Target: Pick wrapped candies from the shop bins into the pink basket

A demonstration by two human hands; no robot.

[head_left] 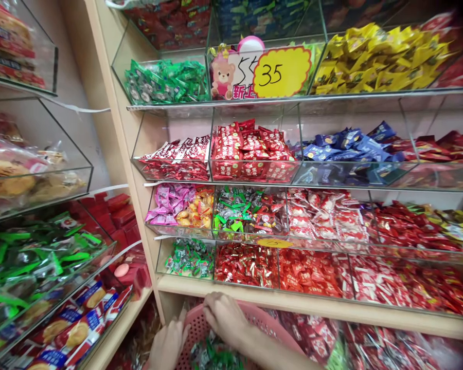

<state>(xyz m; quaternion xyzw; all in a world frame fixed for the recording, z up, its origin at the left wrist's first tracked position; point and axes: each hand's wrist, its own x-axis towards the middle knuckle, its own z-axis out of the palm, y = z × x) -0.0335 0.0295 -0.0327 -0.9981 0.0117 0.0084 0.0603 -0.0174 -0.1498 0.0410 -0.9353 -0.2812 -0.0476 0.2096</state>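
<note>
A pink perforated plastic basket (200, 326) sits low in front of me, below the bottom shelf, with green-wrapped candies (212, 355) inside. My left hand (168, 343) grips the basket's left rim, fingers curled over its edge. My right hand (226, 316) reaches down into the basket over the candies, fingers bent together; what they hold, if anything, is hidden.
Clear acrylic bins (250, 169) full of wrapped sweets fill wooden shelves ahead: green, red, blue, yellow. A yellow price tag reading 35 (281, 72) hangs on the top bin. More bins of snacks (42, 257) stand on the left. Bagged red candies (370, 344) lie lower right.
</note>
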